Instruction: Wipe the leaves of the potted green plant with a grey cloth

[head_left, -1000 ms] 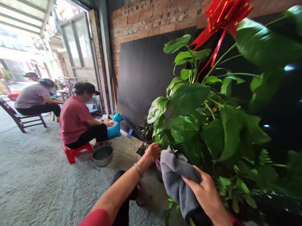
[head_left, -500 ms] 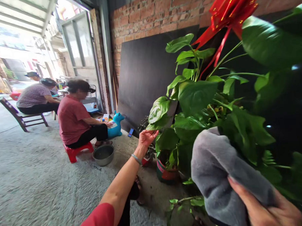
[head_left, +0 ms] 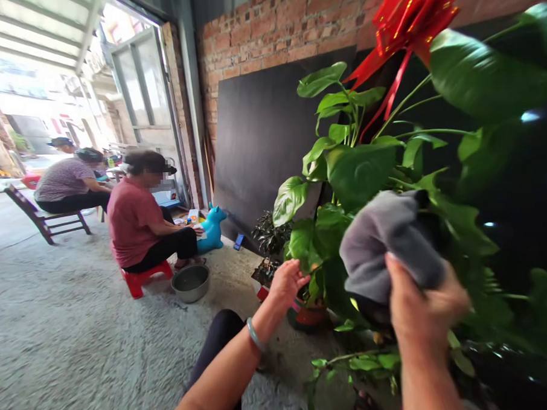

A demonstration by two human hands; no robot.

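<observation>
The cloth [head_left: 370, 246] has moved up, squeezed in the right hand [head_left: 425, 301]. The left hand [head_left: 283, 285], fingers apart, is by a leaf [head_left: 305, 245].

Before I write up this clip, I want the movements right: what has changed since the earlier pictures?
Since half a second ago, the right hand has moved up and left with the grey cloth; the left hand has moved down and right, beside the green leaves. The cloth stays gripped. The red bow, basin and red stool stayed put.
</observation>
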